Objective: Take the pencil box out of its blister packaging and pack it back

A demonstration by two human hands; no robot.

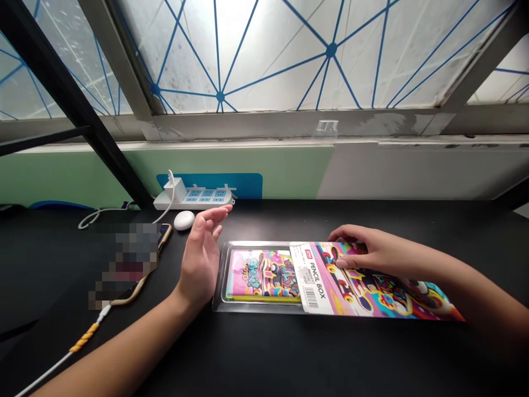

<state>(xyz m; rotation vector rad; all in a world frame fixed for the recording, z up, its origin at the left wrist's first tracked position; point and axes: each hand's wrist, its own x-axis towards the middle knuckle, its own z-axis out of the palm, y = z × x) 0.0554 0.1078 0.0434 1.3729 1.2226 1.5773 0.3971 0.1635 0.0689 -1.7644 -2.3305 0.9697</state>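
Packaging is lying flat on a black desk point(289, 358): a pencil box point(260, 274) is sitting in a clear plastic blister tray point(219, 289), and a printed card sleeve point(384, 289) is covering the box's right end and extending well past the tray. A barcode label point(311, 282) is showing on the sleeve near the tray. The whole pack is likely light. The tray looks stiff but slick and thin-edged, while the sleeve is likely thin and bendable, so the tray's long rims and the sleeve's long edges seem the surest places to take hold. Pressing on the sleeve's free end would probably flex it.

The left hand point(201, 262) is hovering just beside the pencil box on the left, palm turned toward it, wrist low and forearm running in from the lower left. Its fingers point(212, 216) are spread wide open, are holding nothing, and are pointing away from the wearer.

The right hand point(363, 251) is resting over the sleeve with the forearm coming in from the right. Its fingers point(343, 263) are curved and touching the printed card, but I cannot tell whether the thumb is pinching the far edge.

Beyond the pencil box, a power strip point(192, 199) is sitting with a white charger point(174, 190) plugged in. To its left, a phone point(164, 234) is lying partly blurred out.
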